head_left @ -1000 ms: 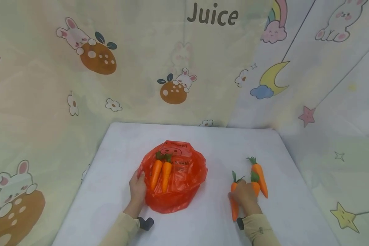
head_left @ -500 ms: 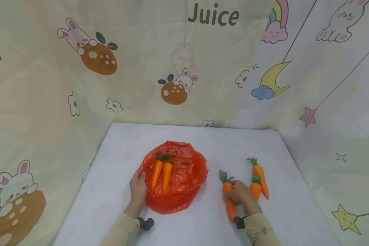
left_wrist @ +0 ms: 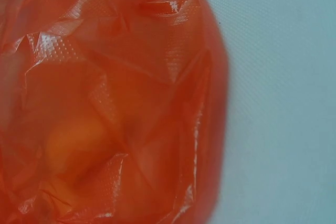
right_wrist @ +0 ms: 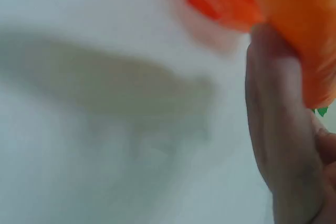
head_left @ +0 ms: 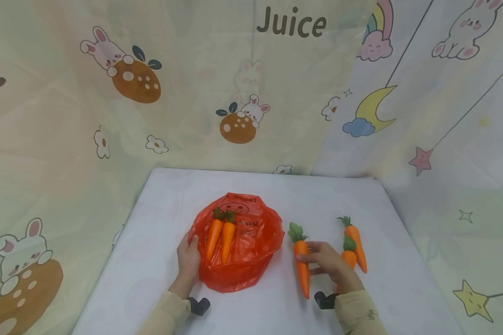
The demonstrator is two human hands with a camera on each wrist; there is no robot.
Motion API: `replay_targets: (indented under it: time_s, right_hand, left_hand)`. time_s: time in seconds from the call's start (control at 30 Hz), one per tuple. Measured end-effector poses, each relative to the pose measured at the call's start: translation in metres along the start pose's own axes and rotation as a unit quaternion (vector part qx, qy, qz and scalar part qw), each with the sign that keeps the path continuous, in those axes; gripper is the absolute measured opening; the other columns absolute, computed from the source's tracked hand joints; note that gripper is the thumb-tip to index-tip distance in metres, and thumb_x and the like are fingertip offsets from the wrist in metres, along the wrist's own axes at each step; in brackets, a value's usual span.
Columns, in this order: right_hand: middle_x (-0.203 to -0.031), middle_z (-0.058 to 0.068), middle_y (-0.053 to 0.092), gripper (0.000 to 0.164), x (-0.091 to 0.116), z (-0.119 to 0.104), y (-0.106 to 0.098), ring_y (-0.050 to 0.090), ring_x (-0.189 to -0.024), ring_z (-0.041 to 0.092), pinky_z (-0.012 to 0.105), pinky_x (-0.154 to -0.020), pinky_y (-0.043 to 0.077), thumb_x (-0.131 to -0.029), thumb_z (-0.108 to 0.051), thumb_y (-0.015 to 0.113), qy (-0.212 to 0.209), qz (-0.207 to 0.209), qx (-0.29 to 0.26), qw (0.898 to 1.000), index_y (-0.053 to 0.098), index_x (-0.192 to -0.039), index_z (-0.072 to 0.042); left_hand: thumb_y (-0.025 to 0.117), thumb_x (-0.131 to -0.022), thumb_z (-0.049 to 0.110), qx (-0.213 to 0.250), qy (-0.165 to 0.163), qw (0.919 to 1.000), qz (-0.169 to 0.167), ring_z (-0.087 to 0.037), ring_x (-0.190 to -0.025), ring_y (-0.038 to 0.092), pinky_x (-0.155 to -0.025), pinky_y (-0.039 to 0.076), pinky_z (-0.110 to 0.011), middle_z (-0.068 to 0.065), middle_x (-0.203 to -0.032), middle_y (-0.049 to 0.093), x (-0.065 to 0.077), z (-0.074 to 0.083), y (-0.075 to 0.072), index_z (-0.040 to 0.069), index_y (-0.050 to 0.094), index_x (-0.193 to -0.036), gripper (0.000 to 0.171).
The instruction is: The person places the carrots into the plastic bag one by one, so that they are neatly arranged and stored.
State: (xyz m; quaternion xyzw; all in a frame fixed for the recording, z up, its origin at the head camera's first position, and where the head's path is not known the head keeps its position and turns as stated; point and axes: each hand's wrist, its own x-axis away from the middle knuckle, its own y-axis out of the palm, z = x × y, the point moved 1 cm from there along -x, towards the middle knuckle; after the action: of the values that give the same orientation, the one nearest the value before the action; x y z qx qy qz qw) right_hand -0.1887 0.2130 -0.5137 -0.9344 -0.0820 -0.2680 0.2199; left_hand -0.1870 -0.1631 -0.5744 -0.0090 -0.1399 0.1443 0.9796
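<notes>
A red plastic bag [head_left: 251,251] lies spread open on the white table, with two orange carrots [head_left: 213,239] side by side inside it. My left hand [head_left: 188,258] grips the bag's left rim, thumb on the inner side. In the left wrist view the bag's crinkled wall [left_wrist: 121,87] fills most of the picture. To the right of the bag, my right hand [head_left: 327,260] holds a leafy-topped carrot [head_left: 302,274] between thumb and fingers. The right wrist view shows that carrot [right_wrist: 304,19] close up against a finger, its shadow cast on the table.
Two more carrots lie to the right of my right hand: a far one [head_left: 357,244] and a nearer one [head_left: 349,257] partly behind the wrist. The white table [head_left: 159,195] meets a printed cloth backdrop [head_left: 184,93] at the back and sides.
My right hand has lifted one carrot from beside the other two and carried it left toward the bag. The left hand and the bag stay as they were.
</notes>
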Motion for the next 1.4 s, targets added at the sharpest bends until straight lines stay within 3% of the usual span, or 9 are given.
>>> replay_targets:
  time_s: [0.13, 0.33, 0.7, 0.97, 1.17, 1.4]
  right_hand:
    - [-0.129, 0.016, 0.062, 0.081, 0.003, -0.012, 0.001, 0.065, -0.099, 0.026, 0.047, -0.081, 0.060, -0.084, -0.031, 0.084, -0.029, -0.044, -0.060, 0.997, 0.045, -0.145, 0.007]
    - [-0.134, 0.017, 0.060, 0.072, 0.007, -0.037, 0.018, 0.064, -0.106, 0.029, 0.048, -0.085, 0.059, -0.095, -0.026, 0.073, -0.088, -0.151, -0.106, 0.979, 0.040, -0.149, 0.007]
    - [-0.127, 0.015, 0.063, 0.067, -0.008, -0.080, 0.072, 0.067, -0.103, 0.029, 0.047, -0.085, 0.059, -0.090, -0.023, 0.077, -0.119, -0.204, -0.116, 0.965, 0.047, -0.144, 0.003]
    - [-0.131, 0.014, 0.060, 0.072, -0.020, -0.102, 0.085, 0.066, -0.109, 0.029, 0.049, -0.088, 0.058, -0.091, -0.027, 0.078, -0.116, -0.200, -0.154, 0.961, 0.043, -0.149, -0.002]
    - [-0.128, 0.015, 0.062, 0.071, -0.031, -0.107, 0.085, 0.068, -0.107, 0.031, 0.047, -0.089, 0.058, -0.091, -0.028, 0.078, -0.109, -0.173, -0.183, 0.962, 0.044, -0.148, -0.002]
    - [-0.136, 0.021, 0.057, 0.084, -0.043, -0.104, 0.096, 0.066, -0.107, 0.030, 0.044, -0.082, 0.060, -0.088, -0.026, 0.082, -0.099, -0.088, -0.140, 0.981, 0.036, -0.152, 0.003]
  left_hand:
    - [0.041, -0.110, 0.030, -0.003, 0.009, 1.0000, 0.001, -0.027, -0.139, 0.043, -0.113, 0.037, -0.045, -0.004, -0.156, 0.041, 0.000, -0.001, -0.001, 0.015, 0.031, -0.159, 0.053]
    - [0.042, -0.110, 0.030, -0.016, 0.010, 0.9998, 0.002, -0.028, -0.139, 0.043, -0.113, 0.037, -0.045, -0.005, -0.155, 0.042, 0.003, -0.004, -0.003, 0.013, 0.031, -0.159, 0.053]
    - [0.045, -0.109, 0.036, -0.007, -0.011, 0.9999, 0.002, -0.028, -0.137, 0.047, -0.108, 0.042, -0.042, -0.004, -0.154, 0.044, 0.006, -0.005, 0.000, 0.017, 0.031, -0.159, 0.056]
    - [0.045, -0.109, 0.038, -0.016, -0.006, 0.9998, 0.009, -0.030, -0.138, 0.045, -0.111, 0.039, -0.045, -0.005, -0.155, 0.043, 0.006, -0.003, 0.001, 0.015, 0.031, -0.159, 0.057]
    - [0.045, -0.108, 0.039, -0.019, 0.001, 0.9998, 0.013, -0.028, -0.137, 0.047, -0.109, 0.041, -0.043, -0.003, -0.154, 0.045, 0.004, -0.001, 0.002, 0.017, 0.034, -0.158, 0.056]
    - [0.047, -0.108, 0.039, -0.018, 0.000, 0.9997, 0.014, -0.026, -0.131, 0.053, -0.103, 0.046, -0.039, -0.002, -0.147, 0.051, 0.004, 0.000, 0.002, 0.019, 0.037, -0.156, 0.053]
